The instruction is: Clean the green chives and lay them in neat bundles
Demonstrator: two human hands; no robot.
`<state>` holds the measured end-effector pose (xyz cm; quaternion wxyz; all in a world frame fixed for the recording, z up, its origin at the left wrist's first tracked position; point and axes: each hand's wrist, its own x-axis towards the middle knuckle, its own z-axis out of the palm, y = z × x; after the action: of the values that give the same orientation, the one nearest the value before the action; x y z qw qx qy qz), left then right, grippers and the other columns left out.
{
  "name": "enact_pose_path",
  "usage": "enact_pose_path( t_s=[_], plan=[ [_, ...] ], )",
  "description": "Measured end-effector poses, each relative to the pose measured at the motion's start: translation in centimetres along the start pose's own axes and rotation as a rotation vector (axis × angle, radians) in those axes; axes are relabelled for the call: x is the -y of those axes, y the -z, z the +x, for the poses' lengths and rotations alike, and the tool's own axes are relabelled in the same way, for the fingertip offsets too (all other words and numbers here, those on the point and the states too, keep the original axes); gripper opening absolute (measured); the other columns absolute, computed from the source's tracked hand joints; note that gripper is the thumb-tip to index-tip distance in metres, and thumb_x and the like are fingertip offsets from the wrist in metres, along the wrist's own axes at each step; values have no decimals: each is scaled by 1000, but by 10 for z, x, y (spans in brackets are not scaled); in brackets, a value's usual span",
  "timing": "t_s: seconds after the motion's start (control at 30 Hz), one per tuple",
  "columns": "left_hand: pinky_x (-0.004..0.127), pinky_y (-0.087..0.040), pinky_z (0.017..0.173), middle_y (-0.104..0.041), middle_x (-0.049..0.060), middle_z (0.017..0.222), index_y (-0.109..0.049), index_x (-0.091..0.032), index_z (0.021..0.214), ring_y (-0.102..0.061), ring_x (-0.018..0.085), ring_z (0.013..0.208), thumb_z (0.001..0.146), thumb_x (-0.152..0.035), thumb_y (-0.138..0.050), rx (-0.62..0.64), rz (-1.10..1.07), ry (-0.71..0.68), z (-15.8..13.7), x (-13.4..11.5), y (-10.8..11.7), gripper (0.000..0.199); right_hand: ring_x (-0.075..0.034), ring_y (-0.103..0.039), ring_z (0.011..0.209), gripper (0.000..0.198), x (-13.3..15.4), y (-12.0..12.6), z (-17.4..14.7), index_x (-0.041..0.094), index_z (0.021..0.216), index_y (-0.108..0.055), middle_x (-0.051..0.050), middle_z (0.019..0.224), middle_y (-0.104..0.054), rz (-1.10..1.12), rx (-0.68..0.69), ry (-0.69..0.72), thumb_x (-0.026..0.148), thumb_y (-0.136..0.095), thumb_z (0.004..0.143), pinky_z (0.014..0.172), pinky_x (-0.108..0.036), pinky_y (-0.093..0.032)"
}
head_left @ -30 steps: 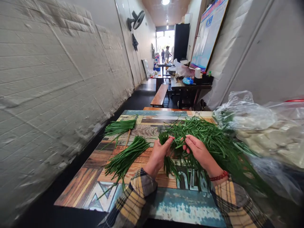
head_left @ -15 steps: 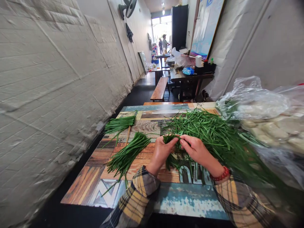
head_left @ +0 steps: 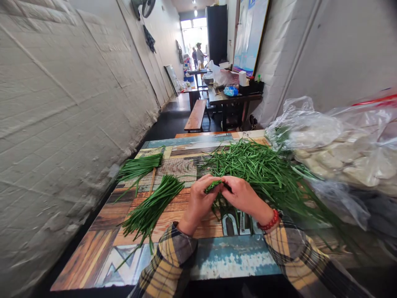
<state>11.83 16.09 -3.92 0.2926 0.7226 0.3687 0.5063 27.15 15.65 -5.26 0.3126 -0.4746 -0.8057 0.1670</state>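
Note:
My left hand point(head_left: 198, 202) is wrapped round a small bunch of garlic chives point(head_left: 214, 186), with the cut ends showing above the thumb. My right hand point(head_left: 245, 198) meets it from the other side, fingers curled in and pinching at the same bunch; its fingertips are partly hidden. The leaves hang down beneath both hands. Just beyond lies a loose heap of garlic chives point(head_left: 257, 165). Left of my hands rest two gathered bundles, a nearer bundle point(head_left: 153, 205) and a farther bundle point(head_left: 139, 166), with a thin wooden stick point(head_left: 152, 182) between them.
The patterned tabletop point(head_left: 229, 256) carries everything. At its right stand clear plastic bags point(head_left: 344, 149) with pale contents. Beyond are a wooden bench point(head_left: 196, 116) and a dark table point(head_left: 217, 97) with bags and boxes. A white wall point(head_left: 62, 124) runs along the left. Two people are near the far doorway.
The view has turned slightly right, so the scene shifts left. My hands have drawn closer together round the bunch, and the right fingers now cover more of it.

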Motion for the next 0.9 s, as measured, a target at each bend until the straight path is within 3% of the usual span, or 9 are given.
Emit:
enact_pose_path(
  t_s=[0.13,0.23,0.4,0.53,0.6,0.7,0.8,0.9],
  plan=[
    [19,-33,46,-55,-3,58,-68,-14,80,-44,6,48,76,-36,-67,-271,-301,338,5,6,12,22,-20,-61,82,18,-8,7,0,18,89,-62,-7,85,-68,-257,6,8,22,-44,90,74,-32,-38],
    [17,-21,39,-48,-6,56,-63,-13,81,-33,2,41,68,-40,-73,-467,-563,477,10,12,29,31,-22,-61,84,19,-25,18,-3,18,91,-63,-8,88,-69,-388,-69,-54,23,-45,89,77,-35,-38],
    [17,-21,39,-49,-6,57,-59,-13,74,-33,1,41,63,-41,-77,-472,-653,525,12,11,39,35,-27,-57,103,32,-49,32,-4,20,113,-60,-11,114,-63,-402,-350,-139,19,-44,85,85,-40,-42],
    [17,-20,40,-49,-6,56,-60,-12,76,-32,1,41,62,-42,-77,-420,-648,555,11,8,32,37,-23,-55,111,34,-43,37,-2,18,117,-58,-12,119,-61,-96,-581,-92,20,-39,89,95,-39,-42],
    [17,-19,39,-49,-6,55,-60,-12,77,-33,2,40,62,-42,-77,-364,-649,582,10,8,27,37,-21,-58,107,31,-32,34,-2,19,117,-58,-10,116,-64,130,-555,-105,26,-40,92,93,-37,-45],
    [18,-19,39,-50,-5,54,-62,-12,77,-32,2,40,64,-42,-76,-266,-626,598,9,8,20,36,-20,-61,104,33,-14,21,-2,21,120,-56,-8,113,-66,326,-331,-54,33,-40,94,92,-37,-47],
    [19,-22,41,-49,-4,52,-60,-11,67,-34,3,41,65,-44,-74,-211,-525,595,6,6,11,35,-23,-60,107,33,2,1,-3,21,119,-57,-10,115,-66,188,-154,59,35,-45,92,94,-41,-45],
    [19,-24,42,-49,-3,52,-61,-11,64,-37,4,45,65,-44,-75,-170,-465,601,4,6,7,36,-25,-63,95,29,8,-15,-3,19,107,-62,-12,104,-68,81,-124,32,33,-41,93,86,-41,-46]
  ],
)
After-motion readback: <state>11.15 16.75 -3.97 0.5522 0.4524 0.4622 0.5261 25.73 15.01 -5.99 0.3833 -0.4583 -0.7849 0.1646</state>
